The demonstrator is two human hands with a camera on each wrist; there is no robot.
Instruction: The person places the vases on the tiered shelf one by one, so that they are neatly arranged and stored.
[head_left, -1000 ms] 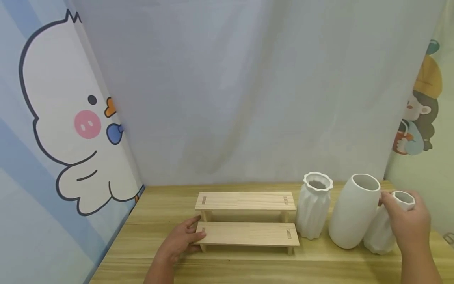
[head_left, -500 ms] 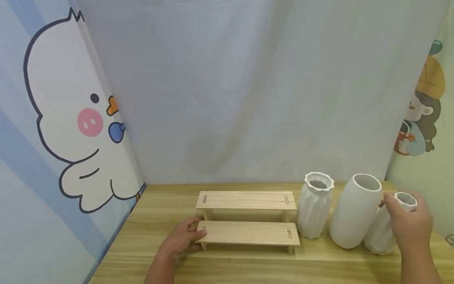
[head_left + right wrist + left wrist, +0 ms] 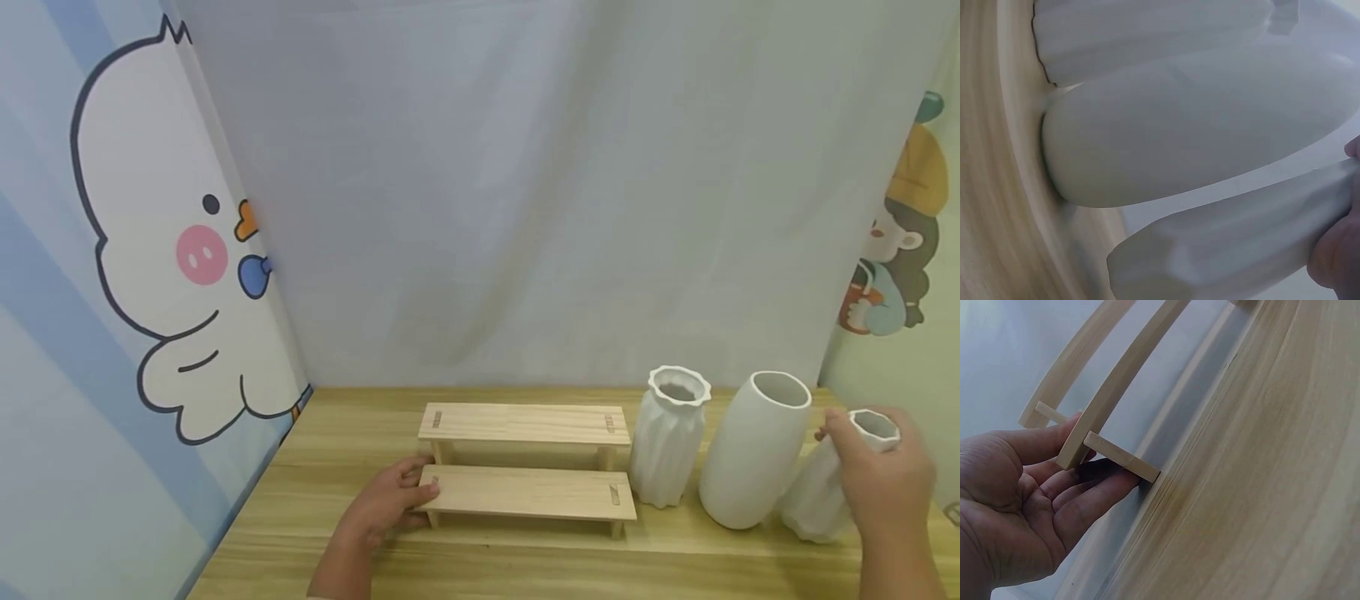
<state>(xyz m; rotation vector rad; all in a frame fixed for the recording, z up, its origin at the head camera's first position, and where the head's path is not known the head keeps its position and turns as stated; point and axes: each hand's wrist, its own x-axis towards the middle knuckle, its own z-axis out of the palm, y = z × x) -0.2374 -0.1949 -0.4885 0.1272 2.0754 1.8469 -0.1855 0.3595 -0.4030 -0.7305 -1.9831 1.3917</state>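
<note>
On the table (image 3: 360,429), a light wooden two-tier stand has a front board (image 3: 525,492) and a higher back board (image 3: 517,423). My left hand (image 3: 382,500) grips the front board's left end, thumb on top and fingers below; the left wrist view shows these fingers by the short leg (image 3: 1124,457). At the far right, my right hand (image 3: 888,475) holds a white fluted vase (image 3: 816,496) round its upper part. That vase leans; whether its base touches the table cannot be told. Left of it are a smooth white vase (image 3: 753,454) and another fluted one with a wavy rim (image 3: 666,450).
The wavy-rimmed vase stands close beside the stand's right end. A grey curtain (image 3: 525,200) hangs behind the table. Printed cloths with a white cartoon bird (image 3: 150,208) and a cartoon figure (image 3: 900,242) flank it.
My right hand and its vase have shifted slightly right, widening the gap to the smooth vase. My left hand keeps its grip on the stand. The head view has turned a little.
</note>
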